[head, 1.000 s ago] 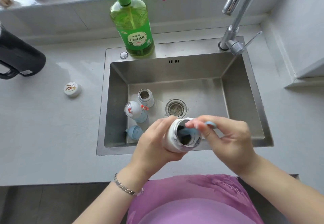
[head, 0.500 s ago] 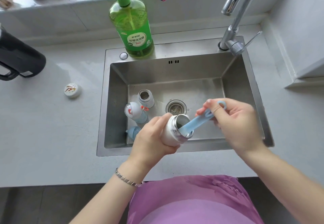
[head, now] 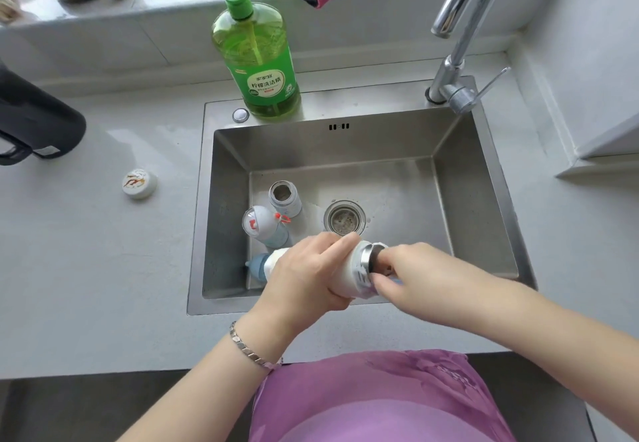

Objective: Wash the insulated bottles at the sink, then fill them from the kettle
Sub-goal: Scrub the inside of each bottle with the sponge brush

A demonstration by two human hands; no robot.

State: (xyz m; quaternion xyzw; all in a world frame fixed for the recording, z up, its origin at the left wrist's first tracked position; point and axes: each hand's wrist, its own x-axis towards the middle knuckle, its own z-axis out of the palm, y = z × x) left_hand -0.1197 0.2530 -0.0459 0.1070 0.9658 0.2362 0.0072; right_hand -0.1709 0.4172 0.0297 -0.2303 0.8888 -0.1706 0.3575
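The white insulated bottle with a steel neck (head: pixel 349 274) lay sideways over the front edge of the stainless steel sink (head: pixel 484 172), mouth toward 3 o'clock. The left hand (head: pixel 304 275) wrapped its body. The right hand (head: pixel 411 277) curled at the mouth, pinching a mostly hidden blue plastic handle (head: pixel 396 281). At 10 o'clock stood two small pale bottles (head: pixel 264 227), and farther out the black kettle (head: pixel 38 130).

One silver bracelet (head: pixel 255 351) of faceted metal links encircles the wrist of my left hand (head: pixel 304 279), on the near side of the sink (head: pixel 228 220). My torso, below the sink's front rim, wears a smooth magenta-purple garment (head: pixel 373 403). Both forearms are bare.
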